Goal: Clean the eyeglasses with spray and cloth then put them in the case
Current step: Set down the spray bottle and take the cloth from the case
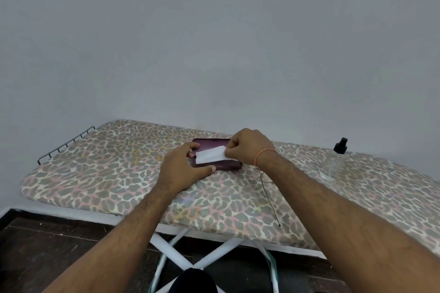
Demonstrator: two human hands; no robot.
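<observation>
A dark maroon glasses case (228,165) lies open on the leopard-print ironing board (114,169). My left hand (183,169) grips the case's left end, thumb along its front edge. My right hand (250,147) pinches a folded white cloth (210,155) just above the open case. Thin wire-framed eyeglasses (270,195) lie on the board under my right forearm, mostly hidden, one temple reaching toward the front edge. A clear spray bottle (333,164) with a black nozzle stands at the right.
A metal wire rack (64,144) edges the board's far left end. The board's white crossed legs (190,257) stand over a dark floor below. A plain grey wall rises right behind the board.
</observation>
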